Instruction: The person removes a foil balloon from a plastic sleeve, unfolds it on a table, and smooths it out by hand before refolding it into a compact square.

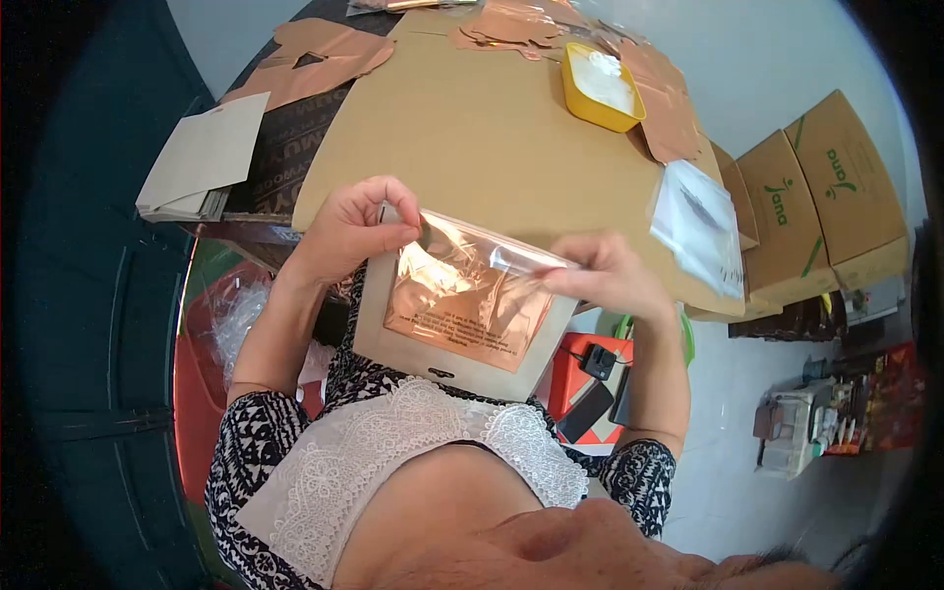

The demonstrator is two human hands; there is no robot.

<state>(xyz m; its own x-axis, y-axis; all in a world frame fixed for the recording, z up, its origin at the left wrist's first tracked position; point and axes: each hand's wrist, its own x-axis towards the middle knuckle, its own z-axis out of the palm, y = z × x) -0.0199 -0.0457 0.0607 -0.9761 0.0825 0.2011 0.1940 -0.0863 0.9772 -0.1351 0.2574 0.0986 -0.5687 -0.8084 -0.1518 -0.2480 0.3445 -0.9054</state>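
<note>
A shiny copper-coloured packet (pixel 462 295) with small printed text lies over a pale flat board (pixel 383 339), which has a dark slot near its lower edge. Clear plastic shows along the packet's far edge. My left hand (pixel 364 228) pinches that edge at the left corner, thumb against forefinger. At the right end, my right hand (pixel 612 273) is closed on the same edge, slightly blurred, its thumb pointing inward. Both the board and the packet are close to my body, at the table's near edge.
Brown cardboard (pixel 413 128) covers the table. On it are a yellow tub (pixel 610 118) with white contents, copper-coloured cut-outs (pixel 320 59) and clear plastic sleeves (pixel 698 221). Pale cards (pixel 206 152) are stacked at left. Cartons (pixel 846 187) stand at right; a phone (pixel 587 411) lies below.
</note>
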